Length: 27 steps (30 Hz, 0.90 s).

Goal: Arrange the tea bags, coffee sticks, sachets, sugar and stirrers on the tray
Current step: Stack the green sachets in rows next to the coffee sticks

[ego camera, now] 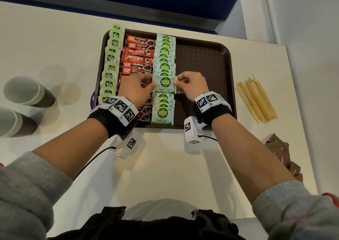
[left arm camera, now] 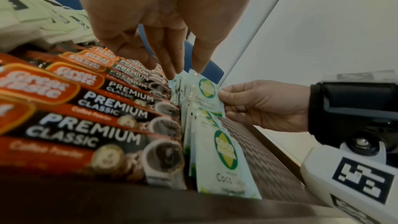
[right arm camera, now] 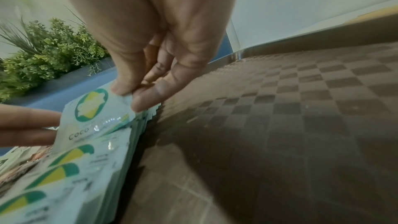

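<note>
A brown tray (ego camera: 201, 59) holds three columns: green tea bags (ego camera: 111, 58), red coffee sticks (ego camera: 139, 56) and pale green Coco sugar sachets (ego camera: 165, 52). One Coco sugar sachet (ego camera: 165, 84) is lifted partway down its column. My left hand (ego camera: 152, 86) pinches its left edge, fingertips (left arm camera: 174, 74) pointing down. My right hand (ego camera: 175, 82) pinches its right edge between thumb and forefinger (right arm camera: 142, 100). The sachet (right arm camera: 92, 117) stands tilted over the overlapping ones below it. Wooden stirrers (ego camera: 256, 98) lie on the table to the right of the tray.
Brown sachets (ego camera: 282, 153) are piled at the table's right edge. Two paper cups (ego camera: 27, 92) stand on the left. The tray's right half (right arm camera: 301, 108) is bare checkered surface. A blue partition and a green plant (right arm camera: 53, 54) lie beyond the table's far edge.
</note>
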{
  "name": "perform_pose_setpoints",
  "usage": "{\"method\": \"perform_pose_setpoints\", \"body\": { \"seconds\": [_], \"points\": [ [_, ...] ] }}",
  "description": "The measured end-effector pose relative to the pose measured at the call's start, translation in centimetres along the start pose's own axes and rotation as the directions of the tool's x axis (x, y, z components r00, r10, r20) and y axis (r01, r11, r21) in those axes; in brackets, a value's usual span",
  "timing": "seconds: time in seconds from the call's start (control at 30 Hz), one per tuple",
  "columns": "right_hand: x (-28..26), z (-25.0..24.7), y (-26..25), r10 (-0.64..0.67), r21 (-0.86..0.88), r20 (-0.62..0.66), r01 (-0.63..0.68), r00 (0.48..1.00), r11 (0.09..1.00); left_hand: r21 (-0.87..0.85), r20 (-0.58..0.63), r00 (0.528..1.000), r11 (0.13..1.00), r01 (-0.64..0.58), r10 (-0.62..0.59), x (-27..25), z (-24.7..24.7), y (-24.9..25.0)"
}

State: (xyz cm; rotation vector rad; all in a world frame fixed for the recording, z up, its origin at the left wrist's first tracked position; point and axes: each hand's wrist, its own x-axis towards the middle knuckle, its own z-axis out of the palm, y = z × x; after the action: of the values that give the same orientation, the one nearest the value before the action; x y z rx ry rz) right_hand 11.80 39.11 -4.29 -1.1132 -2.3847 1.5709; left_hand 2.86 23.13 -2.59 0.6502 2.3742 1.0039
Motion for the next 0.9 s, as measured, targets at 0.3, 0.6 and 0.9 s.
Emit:
{"method": "perform_pose_setpoints", "body": {
  "seconds": [0.3, 0.6, 0.9],
  "points": [
    [-0.4, 0.1, 0.0, 0.034, -0.019, -0.084, -0.036, 0.996, 0.999, 0.071, 0.086, 0.996, 0.997, -0.013, 0.007, 0.3, 0.5, -0.1],
    [-0.4, 0.5, -0.3, 0.073, -0.022, -0.06, -0.074, 0.996, 0.997, 0.099, 0.136, 0.99, 0.994, -0.047, 0.033, 0.1, 0.4, 0.4],
    [-2.1, -1.7, 0.0, 0.038, -0.123, -0.178, -0.061, 0.983, 0.991, -0.041, -0.038, 0.997, 0.997, -0.063, 0.062, -0.6, 1.1, 1.8]
  ]
}}
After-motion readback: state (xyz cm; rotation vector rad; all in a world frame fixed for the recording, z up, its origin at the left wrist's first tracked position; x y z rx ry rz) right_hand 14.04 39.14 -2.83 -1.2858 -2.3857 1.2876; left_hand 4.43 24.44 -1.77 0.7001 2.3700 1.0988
